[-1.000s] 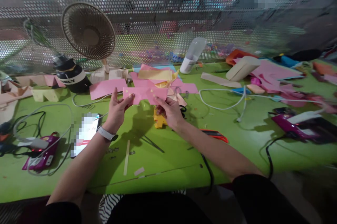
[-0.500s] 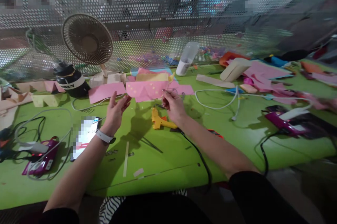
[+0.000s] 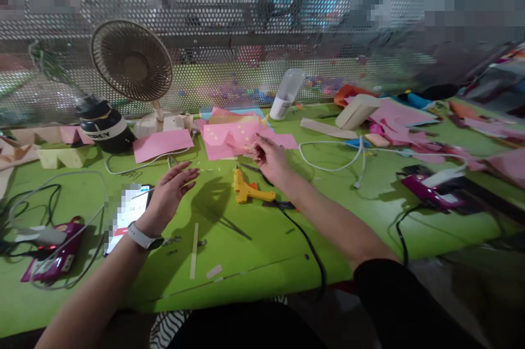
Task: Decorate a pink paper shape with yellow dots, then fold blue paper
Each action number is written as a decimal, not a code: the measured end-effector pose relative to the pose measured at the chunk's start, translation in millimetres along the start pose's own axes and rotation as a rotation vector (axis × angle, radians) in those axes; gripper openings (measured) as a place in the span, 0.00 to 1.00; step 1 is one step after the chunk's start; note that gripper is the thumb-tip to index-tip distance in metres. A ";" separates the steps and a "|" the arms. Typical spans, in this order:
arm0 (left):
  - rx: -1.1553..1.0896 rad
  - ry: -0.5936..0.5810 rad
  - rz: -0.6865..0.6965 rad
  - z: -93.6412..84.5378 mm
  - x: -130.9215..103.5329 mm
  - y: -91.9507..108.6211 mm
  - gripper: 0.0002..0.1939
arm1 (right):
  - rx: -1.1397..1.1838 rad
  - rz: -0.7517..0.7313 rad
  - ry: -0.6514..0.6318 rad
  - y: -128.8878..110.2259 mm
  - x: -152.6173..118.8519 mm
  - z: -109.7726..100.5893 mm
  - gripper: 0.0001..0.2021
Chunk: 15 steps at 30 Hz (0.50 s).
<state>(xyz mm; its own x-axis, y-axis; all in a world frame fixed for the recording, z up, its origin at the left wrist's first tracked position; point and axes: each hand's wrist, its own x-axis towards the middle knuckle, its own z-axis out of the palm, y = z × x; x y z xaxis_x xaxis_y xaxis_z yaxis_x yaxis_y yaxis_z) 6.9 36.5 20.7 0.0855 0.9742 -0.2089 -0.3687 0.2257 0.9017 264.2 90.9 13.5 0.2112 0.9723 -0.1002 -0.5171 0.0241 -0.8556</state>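
A pink paper cut-out with yellow dots (image 3: 229, 134), notched along its lower edge, stands in the middle against other coloured paper. The fingers of my right hand (image 3: 273, 160) are pinched at its right end. My left hand (image 3: 170, 190) hangs empty over the green table, its fingers stretched out, apart from the paper. A yellow glue gun (image 3: 248, 191) lies just below my right hand. Dark tweezers (image 3: 234, 227) rest nearer to me, beside a thin pale strip (image 3: 194, 250). A lit phone (image 3: 129, 212) lies by my left wrist.
A fan (image 3: 133, 62) and a black bottle (image 3: 106, 127) stand at the back left. A clear bottle (image 3: 287, 94) stands behind the paper. Purple power strips (image 3: 57, 250) with cables lie on both sides. Coloured paper scraps (image 3: 394, 114) are heaped at the right, before a perforated metal screen (image 3: 229, 21).
My left hand has dropped down and to the left, away from the dotted paper's left end. My right hand stays at its right end. The view has shifted slightly.
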 end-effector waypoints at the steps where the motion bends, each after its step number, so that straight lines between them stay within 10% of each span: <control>1: -0.014 -0.038 -0.045 3.1 0.1 -1.6 0.15 | 0.002 0.024 -0.013 3.2 -3.8 2.2 0.17; 5: -0.126 -0.205 -0.231 28.4 -2.3 -11.8 0.14 | -0.002 0.143 -0.078 21.2 -28.0 13.1 0.18; 15: -0.285 0.027 -0.111 47.1 -3.9 -32.2 0.04 | -0.170 0.276 -0.238 37.3 -56.0 12.9 0.16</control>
<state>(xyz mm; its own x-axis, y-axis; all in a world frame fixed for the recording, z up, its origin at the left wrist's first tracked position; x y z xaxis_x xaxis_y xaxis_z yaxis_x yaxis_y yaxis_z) 62.1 25.5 10.3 0.1164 0.9422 -0.3142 -0.6038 0.3183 0.7308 222.4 40.3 -6.2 -0.1254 0.9640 -0.2347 -0.3790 -0.2651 -0.8866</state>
